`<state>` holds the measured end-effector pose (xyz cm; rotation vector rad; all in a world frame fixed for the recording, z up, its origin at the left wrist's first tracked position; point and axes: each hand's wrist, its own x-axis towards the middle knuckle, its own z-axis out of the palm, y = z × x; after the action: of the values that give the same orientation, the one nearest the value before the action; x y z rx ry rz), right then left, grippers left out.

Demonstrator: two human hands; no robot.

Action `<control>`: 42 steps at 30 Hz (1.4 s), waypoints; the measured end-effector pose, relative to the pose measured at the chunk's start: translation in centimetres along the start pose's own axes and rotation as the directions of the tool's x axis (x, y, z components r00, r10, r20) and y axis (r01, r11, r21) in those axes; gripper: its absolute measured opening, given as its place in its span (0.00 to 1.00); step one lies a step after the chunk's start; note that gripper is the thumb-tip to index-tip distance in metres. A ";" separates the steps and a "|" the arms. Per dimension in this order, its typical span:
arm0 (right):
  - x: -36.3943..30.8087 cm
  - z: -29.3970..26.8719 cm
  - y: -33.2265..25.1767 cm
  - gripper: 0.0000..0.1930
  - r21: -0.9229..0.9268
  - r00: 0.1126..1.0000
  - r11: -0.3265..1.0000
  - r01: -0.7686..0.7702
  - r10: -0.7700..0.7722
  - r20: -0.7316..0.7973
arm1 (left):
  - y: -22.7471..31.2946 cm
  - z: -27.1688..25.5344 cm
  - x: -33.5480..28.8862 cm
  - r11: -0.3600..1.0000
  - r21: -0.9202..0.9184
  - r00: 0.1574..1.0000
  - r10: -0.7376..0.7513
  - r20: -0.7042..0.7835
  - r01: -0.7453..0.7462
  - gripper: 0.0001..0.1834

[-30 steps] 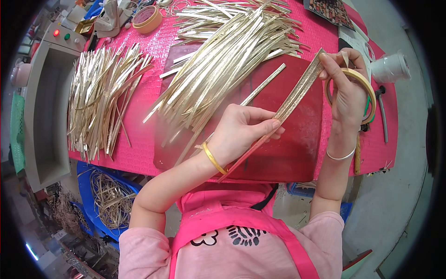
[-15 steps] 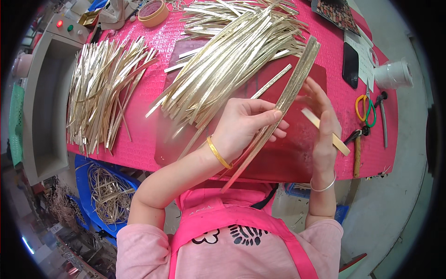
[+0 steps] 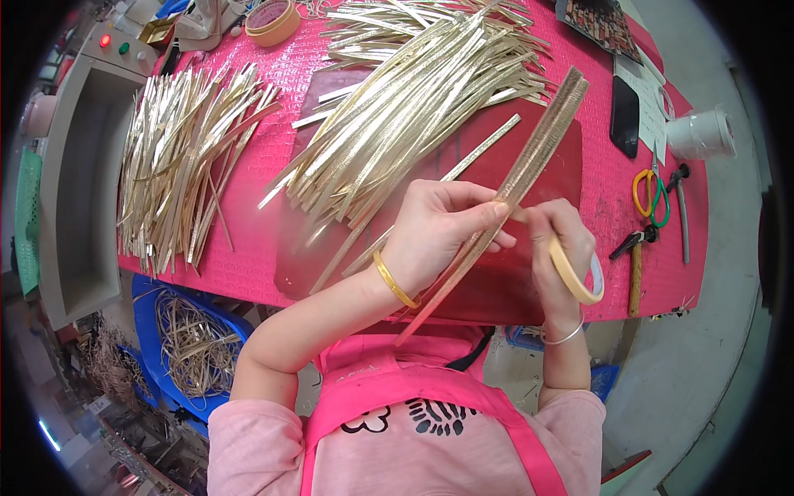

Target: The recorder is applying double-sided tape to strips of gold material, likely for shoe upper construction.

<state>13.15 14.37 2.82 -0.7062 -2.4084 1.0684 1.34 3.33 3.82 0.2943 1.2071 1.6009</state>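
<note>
My left hand (image 3: 447, 221) pinches a flat bundle of shiny gold strips (image 3: 550, 124) between thumb and fingers. The bundle slants from upper right down toward my apron. Close on its right, my right hand (image 3: 561, 227) is closed on a cream tape roll (image 3: 569, 273), which hangs ring-like below the fingers. A short bit of tape seems to run from the right fingertips to the bundle beside my left thumb. Beneath both hands lies a dark red mat (image 3: 517, 277). A big pile of gold strips (image 3: 422, 107) rests beyond my left hand.
Another strip pile (image 3: 186, 157) lies left, beside a grey machine box (image 3: 74, 198). Scissors (image 3: 660, 202), a wooden-handled hammer (image 3: 635, 277), a black phone (image 3: 624, 116) and a white tub (image 3: 699, 135) are at right. A blue bin (image 3: 147, 331) holds strip scraps.
My right hand has come down and inward to the bundle, and its fingers have closed. The tape roll has turned from edge-on to ring-side view. The bundle has shifted slightly right.
</note>
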 end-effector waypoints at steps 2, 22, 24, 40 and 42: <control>-0.1 -0.3 -0.2 0.07 0.173 0.982 0.985 -0.022 0.054 -0.184 | 0.0 0.0 0.3 1.000 0.002 1.000 -0.017 -0.018 0.017 0.12; 1.9 1.1 -1.0 0.08 0.676 0.988 0.720 -0.155 0.098 0.122 | -0.3 -0.4 0.3 0.989 -0.021 0.981 0.147 0.130 -0.145 0.11; 1.7 1.6 -1.5 0.08 0.647 0.995 0.756 -0.099 0.092 0.045 | 0.0 -0.5 0.3 0.989 -0.007 0.976 0.145 0.164 -0.145 0.11; 1.5 4.2 0.9 0.10 0.831 0.973 0.525 0.183 -0.217 -0.078 | 1.3 -2.8 0.5 0.940 -0.082 0.867 -0.268 0.419 0.330 0.12; 1.6 3.8 0.8 0.07 0.708 0.948 0.635 0.308 -0.267 -0.174 | 0.7 -2.1 -0.1 1.000 -0.014 0.976 -0.022 0.218 0.026 0.11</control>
<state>9.99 13.67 0.09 -0.0512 -1.7034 1.6672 -0.46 2.13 3.43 0.4314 1.0240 1.5144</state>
